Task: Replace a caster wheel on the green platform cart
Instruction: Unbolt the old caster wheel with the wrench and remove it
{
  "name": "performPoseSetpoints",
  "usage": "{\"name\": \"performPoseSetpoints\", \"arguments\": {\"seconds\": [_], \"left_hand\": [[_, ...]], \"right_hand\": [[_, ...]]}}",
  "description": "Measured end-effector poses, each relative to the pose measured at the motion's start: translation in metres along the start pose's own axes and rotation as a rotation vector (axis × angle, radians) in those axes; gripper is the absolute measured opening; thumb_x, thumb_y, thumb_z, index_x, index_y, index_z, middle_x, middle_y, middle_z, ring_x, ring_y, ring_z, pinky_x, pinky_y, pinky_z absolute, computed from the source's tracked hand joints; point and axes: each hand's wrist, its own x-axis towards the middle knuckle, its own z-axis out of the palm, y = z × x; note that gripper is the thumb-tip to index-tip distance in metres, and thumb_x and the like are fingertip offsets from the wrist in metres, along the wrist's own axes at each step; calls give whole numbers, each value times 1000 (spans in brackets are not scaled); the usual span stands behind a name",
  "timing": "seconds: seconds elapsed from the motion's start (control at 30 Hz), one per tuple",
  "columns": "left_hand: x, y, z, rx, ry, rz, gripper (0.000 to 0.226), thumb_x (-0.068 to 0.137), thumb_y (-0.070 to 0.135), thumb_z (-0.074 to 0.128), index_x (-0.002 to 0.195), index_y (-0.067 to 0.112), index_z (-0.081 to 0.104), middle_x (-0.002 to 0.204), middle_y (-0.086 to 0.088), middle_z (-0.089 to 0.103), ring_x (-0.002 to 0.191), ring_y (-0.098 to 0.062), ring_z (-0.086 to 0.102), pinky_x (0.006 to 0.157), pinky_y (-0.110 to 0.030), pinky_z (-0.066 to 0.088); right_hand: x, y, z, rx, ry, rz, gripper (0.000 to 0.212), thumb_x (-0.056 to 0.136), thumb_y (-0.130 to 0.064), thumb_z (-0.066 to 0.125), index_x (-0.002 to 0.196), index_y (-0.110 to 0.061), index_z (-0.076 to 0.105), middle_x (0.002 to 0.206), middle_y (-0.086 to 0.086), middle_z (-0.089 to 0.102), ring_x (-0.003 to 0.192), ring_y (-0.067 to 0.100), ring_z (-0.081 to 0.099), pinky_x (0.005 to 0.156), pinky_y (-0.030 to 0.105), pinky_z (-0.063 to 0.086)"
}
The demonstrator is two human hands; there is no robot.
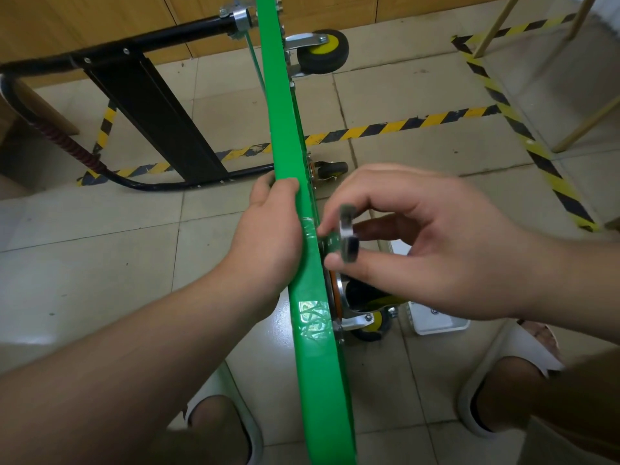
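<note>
Deck of the green platform cart (315,330) is stood on its long edge on the tiled floor (100,256), with the upper edge running from the bottom middle of the view to the top. The left hand (268,229) is closed over that upper edge, its fingers curled onto the far face. The right hand (419,243) is held at the underside face, where a small silver metal piece (347,233) is pinched between thumb and fingers, close against the deck. Whether it is a tool or a fastener cannot be told.

3 casters are seen along the underside. The near caster (365,313) is partly hidden just below the right hand, the middle caster (330,170) sits beyond it, and the far caster (323,51), with a yellow hub, is near the top end. The black handle (151,105) is spread on the opposite side. A white tray (439,322) lies on the floor under the right wrist, and yellow-black tape (402,124) is laid across the tiles.
</note>
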Motion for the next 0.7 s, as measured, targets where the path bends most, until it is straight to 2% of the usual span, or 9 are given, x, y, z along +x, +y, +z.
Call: {"name": "performPoseSetpoints", "arguments": {"seconds": [0.13,0.2,0.3,0.4,0.53,0.63,0.7], "left_hand": [[-3,1,1,-87,5,-46,40,98,44,42,132,26,56,98,-7,68,92,-28,67,86,-44,55],[-4,1,2,-107,4,-58,42,97,47,40,132,29,55,102,-8,69,94,-31,68,89,-49,55],[-4,2,3,-104,7,-65,40,98,47,39,132,33,54,107,-7,67,95,-30,68,88,-50,56],[-4,3,3,-104,5,-77,40,99,46,39,133,31,54,105,-6,66,94,-29,67,84,-43,56],[-3,2,2,-111,-8,-65,37,100,45,38,133,35,53,102,-7,65,90,-28,66,72,-37,54],[-4,2,2,-119,-13,-69,37,100,44,39,133,35,53,101,-8,65,89,-29,67,62,-32,51],[-4,2,2,-119,-17,-73,37,101,45,38,133,34,53,102,-9,65,92,-31,67,60,-31,50]], "right_hand": [[10,-3,-7,23,89,4,18,91,-8,70,108,-1,65,101,10,68,100,24,67,89,40,57],[18,-3,-14,45,185,60,18,93,-10,69,110,-6,66,102,9,70,98,22,70,86,37,60],[30,1,-22,164,329,204,12,94,-11,68,106,-13,66,102,12,69,92,25,73,78,34,63],[38,11,-25,312,436,417,15,96,-11,65,110,-5,66,101,18,69,88,29,74,71,30,62],[44,26,-24,434,442,673,21,98,-14,63,114,-1,64,89,9,71,85,25,77,69,29,63],[45,36,-20,529,454,799,27,99,-12,62,117,8,60,87,13,70,89,31,76,67,31,64],[45,40,-16,579,449,859,22,101,-11,59,114,6,59,83,14,68,85,31,77,68,32,64]]}}
